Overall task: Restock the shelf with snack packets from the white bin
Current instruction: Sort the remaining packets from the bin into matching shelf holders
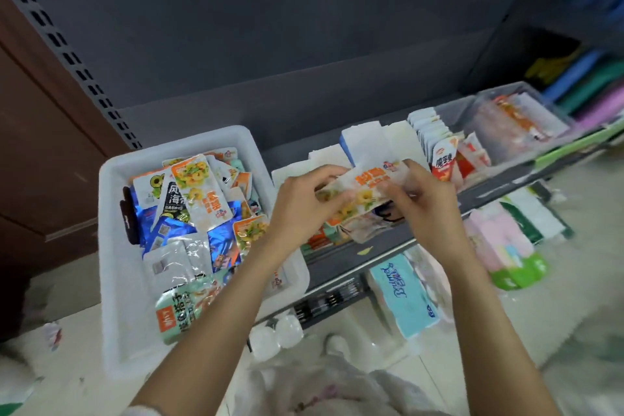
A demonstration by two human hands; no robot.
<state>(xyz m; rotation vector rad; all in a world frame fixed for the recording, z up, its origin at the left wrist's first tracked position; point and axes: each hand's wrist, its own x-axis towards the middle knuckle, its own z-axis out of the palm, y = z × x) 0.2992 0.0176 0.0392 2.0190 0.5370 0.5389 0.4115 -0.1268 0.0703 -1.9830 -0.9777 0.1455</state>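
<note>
Holding a white and orange snack packet printed with yellow flowers (pixel 363 194), both hands meet over the dark grey metal shelf (pixel 381 246). Left hand (pixel 304 204) pinches the packet's left end, fingers curled round it; right hand (pixel 425 203) grips the right end, thumb and fingers clamped on the edge. The packet hangs above the shelf, not touching it, just right of the white plastic bin (pixel 114 280). That bin sits at the shelf's left end, heaped with mixed foil packets in blue, orange, silver and pale green (pixel 189 213). Further along the shelf stands a row of upright white packets with red and orange fronts (pixel 442 159), and past them a clear plastic tray (pixel 472 111) holding more packets. Below, on the pale floor, lies a light blue tissue pack (pixel 405 297) beside a pink and green tissue pack (pixel 506 246).
</note>
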